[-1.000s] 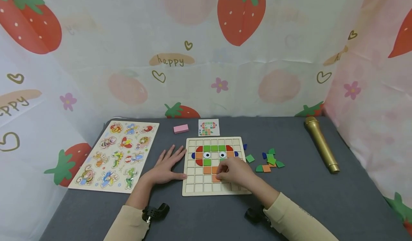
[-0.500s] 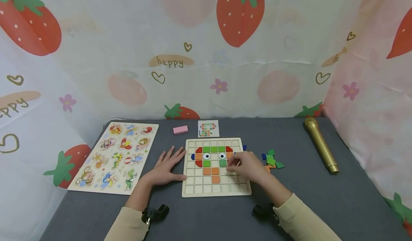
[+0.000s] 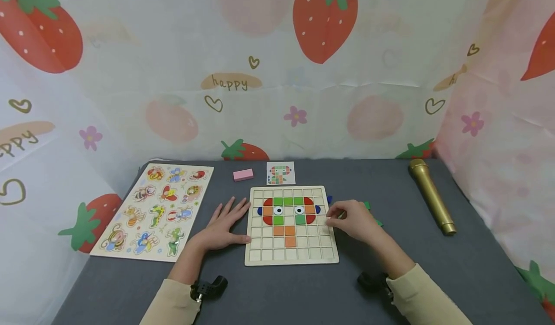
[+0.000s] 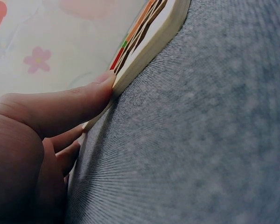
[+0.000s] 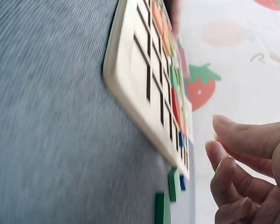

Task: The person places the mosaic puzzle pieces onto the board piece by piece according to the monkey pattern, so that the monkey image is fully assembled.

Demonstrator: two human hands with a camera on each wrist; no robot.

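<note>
A wooden grid board [image 3: 308,255] lies flat in the head view, with red, green, orange and blue tiles and two eye tiles forming a head shape. Below that head sit a few orange tiles [image 3: 290,241]. My left hand [image 3: 220,229] is spread, its thumb and fingertips touching the board's left edge; the left wrist view shows the thumb [image 4: 91,98] against the rim. Just past the board's right edge hovers my right hand [image 3: 355,221], thumb and fingers loosely bent. Nothing shows between those fingertips in the right wrist view. Loose green pieces [image 5: 174,184] lie beside the board, mostly hidden from the head view.
A small picture card [image 3: 281,173] and a pink block [image 3: 243,175] lie behind the board. On the left is an insect puzzle board [image 3: 143,219]. A gold microphone [image 3: 432,197] lies at the right. Patterned cloth [image 3: 347,103] hangs around the grey tabletop [image 3: 277,296].
My right hand has moved from the lower orange tiles rightward off the board, toward the loose pieces, exposing the board's right side. My left hand has stayed put.
</note>
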